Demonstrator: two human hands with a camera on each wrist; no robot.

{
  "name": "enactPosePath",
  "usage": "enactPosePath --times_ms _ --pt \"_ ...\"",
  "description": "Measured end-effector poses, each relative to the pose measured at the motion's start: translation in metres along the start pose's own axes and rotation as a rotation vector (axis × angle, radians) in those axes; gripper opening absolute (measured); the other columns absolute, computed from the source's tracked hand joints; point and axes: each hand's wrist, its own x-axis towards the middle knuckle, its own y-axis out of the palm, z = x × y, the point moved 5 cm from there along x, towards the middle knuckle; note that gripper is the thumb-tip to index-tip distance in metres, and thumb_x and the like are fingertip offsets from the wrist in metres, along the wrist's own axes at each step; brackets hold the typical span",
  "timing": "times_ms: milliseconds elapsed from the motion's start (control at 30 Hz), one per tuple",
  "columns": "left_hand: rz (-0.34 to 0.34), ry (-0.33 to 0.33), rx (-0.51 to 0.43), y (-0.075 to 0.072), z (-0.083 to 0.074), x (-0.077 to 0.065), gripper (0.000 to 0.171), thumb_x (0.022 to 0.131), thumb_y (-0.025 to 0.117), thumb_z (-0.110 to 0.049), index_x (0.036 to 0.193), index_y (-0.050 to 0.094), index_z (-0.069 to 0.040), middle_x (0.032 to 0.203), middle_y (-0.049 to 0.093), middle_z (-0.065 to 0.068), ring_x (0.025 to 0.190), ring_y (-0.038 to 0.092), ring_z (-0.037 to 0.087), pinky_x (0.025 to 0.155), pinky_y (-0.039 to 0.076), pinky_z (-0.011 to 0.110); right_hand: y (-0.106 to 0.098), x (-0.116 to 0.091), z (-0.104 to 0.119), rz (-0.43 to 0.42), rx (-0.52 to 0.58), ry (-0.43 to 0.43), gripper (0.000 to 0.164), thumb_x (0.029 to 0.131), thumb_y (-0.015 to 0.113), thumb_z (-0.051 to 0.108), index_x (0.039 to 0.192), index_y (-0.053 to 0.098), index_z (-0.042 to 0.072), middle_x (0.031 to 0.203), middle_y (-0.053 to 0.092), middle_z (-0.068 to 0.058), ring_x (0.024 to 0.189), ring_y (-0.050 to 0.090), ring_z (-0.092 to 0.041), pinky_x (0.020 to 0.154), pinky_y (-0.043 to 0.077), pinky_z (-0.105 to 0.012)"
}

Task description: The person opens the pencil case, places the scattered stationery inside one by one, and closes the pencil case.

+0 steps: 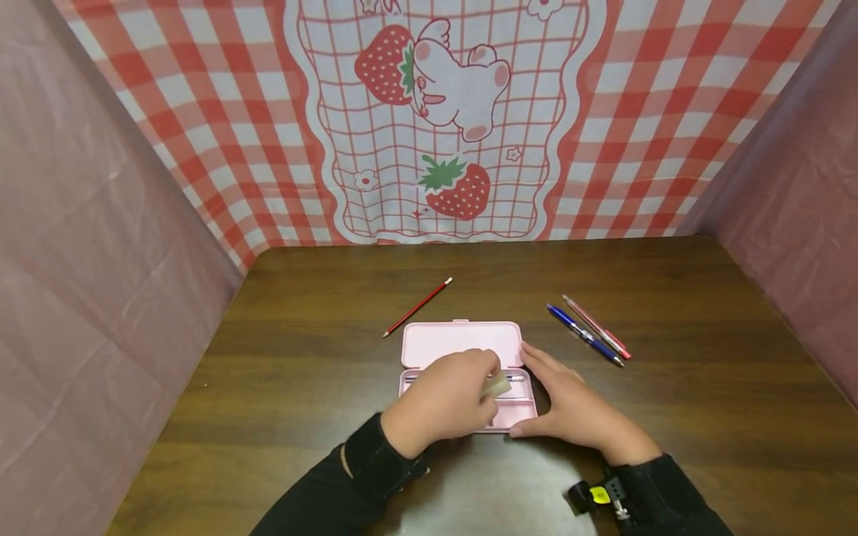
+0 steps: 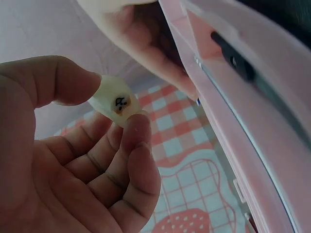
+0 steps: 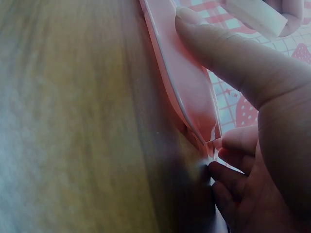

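My left hand (image 1: pixel 442 394) pinches a small off-white eraser (image 1: pixel 497 385) between thumb and fingertips, above the tray of the pink pencil case (image 1: pixel 519 414). A little dark face drawing marks the eraser's end in the left wrist view. The case lies open, its lid (image 1: pixel 462 344) folded back. At the right end of the case, my right hand (image 1: pixel 570 402) holds it, thumb at the front corner and fingers at the side. A slim pen-like item (image 1: pixel 515 378) lies in the rear compartment, and a dark object (image 2: pixel 235 60) shows inside too. My left hand hides part of the tray.
Behind the case to the left lies a red pencil (image 1: pixel 418 307). A blue pen (image 1: pixel 585 335) and a red-and-clear pen (image 1: pixel 596 326) lie side by side to the right. A checked strawberry cloth (image 1: pixel 637 112) hangs behind the wooden table (image 1: pixel 302 335).
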Motion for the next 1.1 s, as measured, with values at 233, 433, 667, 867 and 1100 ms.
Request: enactPosePath --times_ms 233,433,667,867,1100 --pt "0.018 0.065 0.139 0.013 -0.012 0.001 0.025 0.084 0.074 -0.016 0.107 0.067 -0.012 0.089 0.062 -0.004 0.075 0.059 0.012 0.073 0.051 0.03 0.0 0.0 0.0 0.005 0.019 0.004 0.119 0.07 0.088 0.063 0.156 0.038 -0.002 0.165 0.03 -0.016 0.144 0.034 -0.047 0.108 0.029 -0.07" --pt "0.07 0.09 0.198 0.028 -0.016 0.002 0.022 0.094 0.072 -0.021 0.114 0.068 -0.012 0.099 0.068 -0.002 0.09 0.065 0.011 0.084 0.053 0.029 -0.001 0.0 0.002 0.0 0.019 -0.006 0.119 0.07 0.088 0.062 0.156 0.038 -0.003 0.165 0.031 -0.017 0.144 0.034 -0.047 0.109 0.029 -0.07" --pt "0.087 0.121 0.279 0.04 -0.019 0.002 0.021 0.098 0.07 -0.026 0.116 0.071 -0.015 0.103 0.068 -0.001 0.095 0.066 0.013 0.085 0.054 0.03 -0.001 0.001 0.003 0.007 0.013 0.009 0.122 0.069 0.086 0.067 0.157 0.036 -0.001 0.165 0.03 -0.016 0.145 0.034 -0.046 0.109 0.028 -0.071" --pt "0.04 0.156 0.33 0.042 -0.023 0.002 0.021 0.096 0.072 -0.028 0.114 0.07 -0.016 0.102 0.069 -0.002 0.092 0.067 0.014 0.085 0.054 0.031 -0.001 0.001 0.004 0.004 0.02 -0.001 0.121 0.07 0.087 0.064 0.157 0.036 -0.002 0.165 0.03 -0.017 0.145 0.034 -0.046 0.108 0.027 -0.072" --pt "0.0 0.194 0.345 0.045 -0.024 0.004 0.014 0.097 0.071 -0.026 0.108 0.071 -0.016 0.096 0.067 -0.003 0.087 0.066 0.013 0.083 0.053 0.03 -0.001 0.001 0.003 0.005 0.025 0.003 0.12 0.069 0.089 0.062 0.156 0.036 -0.003 0.165 0.03 -0.017 0.145 0.034 -0.047 0.108 0.026 -0.072"
